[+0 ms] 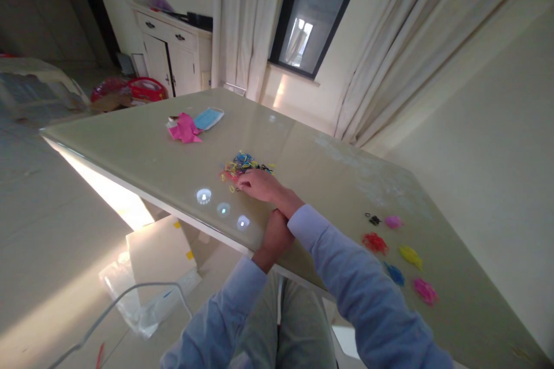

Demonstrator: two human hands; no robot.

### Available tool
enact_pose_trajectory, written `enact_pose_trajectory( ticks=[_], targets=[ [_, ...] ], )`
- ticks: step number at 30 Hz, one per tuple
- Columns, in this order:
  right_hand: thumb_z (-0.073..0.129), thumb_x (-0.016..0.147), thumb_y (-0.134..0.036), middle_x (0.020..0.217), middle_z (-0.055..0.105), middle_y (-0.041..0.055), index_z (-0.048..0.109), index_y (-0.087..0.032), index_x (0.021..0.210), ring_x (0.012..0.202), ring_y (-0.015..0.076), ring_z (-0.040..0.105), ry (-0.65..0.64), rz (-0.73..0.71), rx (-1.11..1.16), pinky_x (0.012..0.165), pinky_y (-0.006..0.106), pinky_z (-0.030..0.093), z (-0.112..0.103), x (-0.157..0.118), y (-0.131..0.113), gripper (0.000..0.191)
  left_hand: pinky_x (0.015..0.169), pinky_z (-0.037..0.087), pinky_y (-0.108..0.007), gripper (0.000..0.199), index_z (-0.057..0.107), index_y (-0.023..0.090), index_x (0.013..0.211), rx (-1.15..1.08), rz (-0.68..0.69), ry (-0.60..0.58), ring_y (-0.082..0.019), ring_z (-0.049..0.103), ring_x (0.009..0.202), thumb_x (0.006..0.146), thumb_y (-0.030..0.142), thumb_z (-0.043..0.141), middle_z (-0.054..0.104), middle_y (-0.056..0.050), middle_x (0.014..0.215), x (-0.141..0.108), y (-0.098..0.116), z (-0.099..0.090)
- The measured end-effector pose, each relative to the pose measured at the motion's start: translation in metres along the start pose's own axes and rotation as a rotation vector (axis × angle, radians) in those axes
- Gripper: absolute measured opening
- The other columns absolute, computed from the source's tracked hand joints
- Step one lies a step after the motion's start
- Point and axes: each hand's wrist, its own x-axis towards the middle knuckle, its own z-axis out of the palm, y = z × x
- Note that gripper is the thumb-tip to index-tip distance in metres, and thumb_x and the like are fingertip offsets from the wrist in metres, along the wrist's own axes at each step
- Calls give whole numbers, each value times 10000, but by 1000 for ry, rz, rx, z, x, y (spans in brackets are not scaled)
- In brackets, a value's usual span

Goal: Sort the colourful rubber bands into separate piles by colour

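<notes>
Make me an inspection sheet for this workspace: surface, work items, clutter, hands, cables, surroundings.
Surface: glossy tabletop, lamp reflections, whitish smears at the far right.
Work items: mixed pile of small coloured bands; at right, separate heaps: black, light pink, red, yellow, blue, magenta.
Clutter: pink piece and blue mask on the table; plastic wrap on the floor.
Hands: right hand at the mixed pile, grip hidden; left hand by the right wrist, hold unclear.
Cables: grey cable, lower left.
Surroundings: white cabinet, curtains, window.
</notes>
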Motion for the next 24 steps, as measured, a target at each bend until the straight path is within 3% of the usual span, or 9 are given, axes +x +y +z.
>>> enact_pose_trajectory(
  ticks=[18, 24],
  targets=[
    [505, 926, -189, 940, 708, 74, 683, -184, 763, 843, 184, 620, 39, 143, 57, 714, 265, 394, 4, 3, -2, 241, 716, 560, -322, 146, 703, 119, 807, -71, -90, 79, -215, 686, 776, 774, 73, 569, 755, -124, 865, -2, 1, -3],
    [427, 972, -173, 1048, 651, 66, 622, -186, 930, 915, 164, 592, 169, 176, 148, 787, 260, 411, 11, 4, 0, 199, 680, 554, -316, 168, 723, 112, 809, -46, -71, 44, -229, 694, 761, 770, 83, 561, 762, -136, 866, -3, 5, -7]
  ],
)
